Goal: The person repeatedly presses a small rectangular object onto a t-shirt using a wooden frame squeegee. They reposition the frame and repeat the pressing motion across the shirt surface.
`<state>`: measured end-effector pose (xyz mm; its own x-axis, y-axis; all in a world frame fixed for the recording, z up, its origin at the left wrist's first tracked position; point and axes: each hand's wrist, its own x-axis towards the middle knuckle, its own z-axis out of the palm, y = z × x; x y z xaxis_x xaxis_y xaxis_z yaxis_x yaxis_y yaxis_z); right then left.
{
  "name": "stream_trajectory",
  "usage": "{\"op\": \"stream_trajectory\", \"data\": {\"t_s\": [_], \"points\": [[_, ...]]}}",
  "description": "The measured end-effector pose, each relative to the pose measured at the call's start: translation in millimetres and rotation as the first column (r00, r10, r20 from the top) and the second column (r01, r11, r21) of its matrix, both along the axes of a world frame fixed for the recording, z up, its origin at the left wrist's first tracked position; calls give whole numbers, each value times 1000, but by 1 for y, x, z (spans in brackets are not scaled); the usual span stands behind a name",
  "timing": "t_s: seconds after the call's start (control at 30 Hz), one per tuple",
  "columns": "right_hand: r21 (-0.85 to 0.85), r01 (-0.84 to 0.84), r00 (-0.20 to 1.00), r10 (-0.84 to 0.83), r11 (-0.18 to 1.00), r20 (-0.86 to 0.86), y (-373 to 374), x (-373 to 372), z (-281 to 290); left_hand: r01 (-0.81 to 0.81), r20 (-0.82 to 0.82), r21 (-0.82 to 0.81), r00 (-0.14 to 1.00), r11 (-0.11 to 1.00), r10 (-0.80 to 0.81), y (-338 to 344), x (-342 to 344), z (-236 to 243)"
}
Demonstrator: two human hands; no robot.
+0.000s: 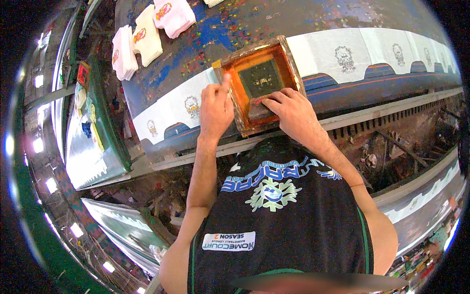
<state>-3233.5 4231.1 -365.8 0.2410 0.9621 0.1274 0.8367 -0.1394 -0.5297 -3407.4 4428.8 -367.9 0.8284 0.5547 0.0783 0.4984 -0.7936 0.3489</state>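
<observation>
A wooden screen printing frame (296, 73) lies tilted on the long table, its mesh orange around a dark square with a small pale design. My left hand (217, 109) is at the frame's left side, index finger stretched along the wood and the other fingers curled against it. Inside the frame's near part, my right hand (292, 111) grips a small reddish-brown squeegee (256, 102), partly covered by the fingers. White fabric pieces (318, 53) with dark printed motifs lie in a row on both sides of the frame. Left of it, one printed motif (192, 106) shows some orange.
Stacks of pink cloth (174, 18) and cream cloth (147, 37) with printed motifs sit at the table's far left. The paint-stained table (235, 22) ends at a pale near rail (391, 108). Another table (100, 152) with cloths stands at left.
</observation>
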Motion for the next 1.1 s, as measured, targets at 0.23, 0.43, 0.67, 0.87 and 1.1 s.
{"op": "stream_trajectory", "data": {"t_s": [0.23,0.43,0.67,0.87,1.1], "points": [[50,22,1000,-22,999,15,-4,-2,1,386,-131,72,918,920,-375,9,33,-13],[-36,30,999,-31,999,-31,-6,-5,-1,396,-134,67,913,916,-385,9,33,-15],[-40,32,999,-33,999,-22,-6,-6,1,425,-96,88,904,901,-417,15,36,-16],[-35,23,1000,-23,999,4,-6,-6,3,402,-133,90,911,911,-389,5,43,-17],[-13,-28,998,29,1000,53,-3,-2,6,225,159,98,958,970,-238,-1,-6,11]]}}
